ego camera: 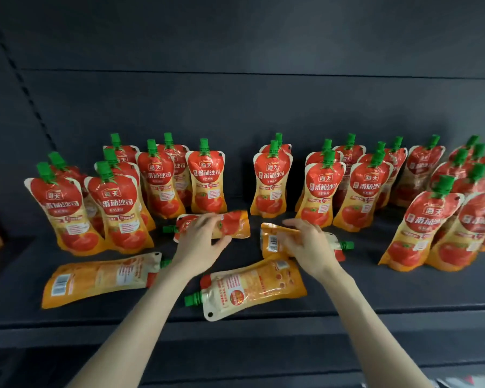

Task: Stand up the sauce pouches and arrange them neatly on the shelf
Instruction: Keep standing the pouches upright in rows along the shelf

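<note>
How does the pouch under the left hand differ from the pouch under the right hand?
The pouch under the left hand lies with its red printed front up and its green cap toward the left. The pouch under the right hand lies back side up, barcode showing, with its cap toward the right. The left hand is spread over its pouch; the right hand rests on its pouch. Both pouches lie flat on the shelf.

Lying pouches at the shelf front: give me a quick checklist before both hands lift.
1. Left hand on pouch behind it: ok, grip closure cannot tell.
2. Right hand on barcode-up pouch: ok.
3. Gap in standing row free for placing: ok.
4. Front pouch clear of the arms: ok.
5. Left flat pouch away from shelf edge: ok.
</note>
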### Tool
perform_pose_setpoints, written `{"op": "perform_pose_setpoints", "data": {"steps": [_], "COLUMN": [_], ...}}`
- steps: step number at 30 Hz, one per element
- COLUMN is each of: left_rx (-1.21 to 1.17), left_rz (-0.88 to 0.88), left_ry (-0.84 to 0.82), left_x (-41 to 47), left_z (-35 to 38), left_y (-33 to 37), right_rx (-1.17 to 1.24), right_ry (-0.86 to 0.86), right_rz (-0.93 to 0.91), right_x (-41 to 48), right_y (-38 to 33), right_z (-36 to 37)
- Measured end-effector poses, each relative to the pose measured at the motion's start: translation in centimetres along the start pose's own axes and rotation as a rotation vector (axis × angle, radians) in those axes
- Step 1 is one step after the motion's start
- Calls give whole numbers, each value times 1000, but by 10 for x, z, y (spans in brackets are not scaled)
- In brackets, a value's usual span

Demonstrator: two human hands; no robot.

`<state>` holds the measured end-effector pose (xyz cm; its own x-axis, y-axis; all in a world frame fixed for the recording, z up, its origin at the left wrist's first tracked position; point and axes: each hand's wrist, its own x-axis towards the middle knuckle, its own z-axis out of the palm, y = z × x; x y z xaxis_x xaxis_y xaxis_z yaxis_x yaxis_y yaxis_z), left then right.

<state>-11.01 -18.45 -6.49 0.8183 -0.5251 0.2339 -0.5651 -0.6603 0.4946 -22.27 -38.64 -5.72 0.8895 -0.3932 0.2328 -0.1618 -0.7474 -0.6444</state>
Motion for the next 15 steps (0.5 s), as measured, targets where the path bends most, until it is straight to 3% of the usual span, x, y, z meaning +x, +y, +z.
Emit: {"op": "perform_pose_setpoints", "data": {"steps": [4, 11, 15], "left_rx": [53, 24, 260], "left_rz": [-5, 120, -120], "left_ry": [-187, -19, 22], "left_x": [17, 9, 7], "left_z": [15, 16, 9], "left_y": [-11, -4, -9], "right_rx": [-72, -138, -324], "right_ry": [-65, -98, -132], "right_rz": [31, 73, 164], "right_x": [4, 3, 1], "right_y": [14, 33, 40], "right_z": [4, -6, -17]}}
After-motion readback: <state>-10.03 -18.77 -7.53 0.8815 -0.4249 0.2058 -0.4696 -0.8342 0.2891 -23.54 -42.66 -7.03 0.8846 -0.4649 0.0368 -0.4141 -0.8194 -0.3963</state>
